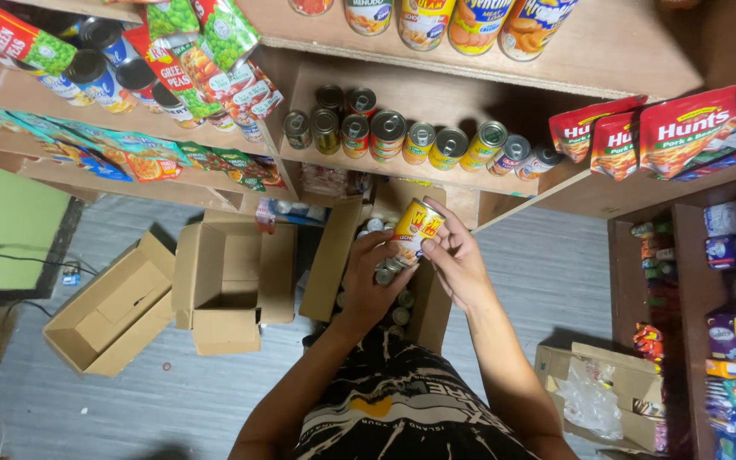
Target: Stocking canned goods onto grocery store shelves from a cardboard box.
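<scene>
A yellow and red tin can (414, 230) is held up in front of me, between both hands. My left hand (371, 281) grips it from below and the left side. My right hand (456, 258) holds its right side with fingers around the rim. Under my hands an open cardboard box (331, 255) on the floor holds several more cans (399, 308), partly hidden by my arms. On the wooden shelf (436, 175) just above stands a row of several cans (388, 135).
Two open cardboard boxes (223, 277) (112, 311) lie on the grey floor at left. Another box with plastic wrap (594, 393) sits at lower right. Red pouches (683, 128) stand on the right shelf, green pouches and cans (172, 64) on the left shelves. A side rack (726, 324) carries packets.
</scene>
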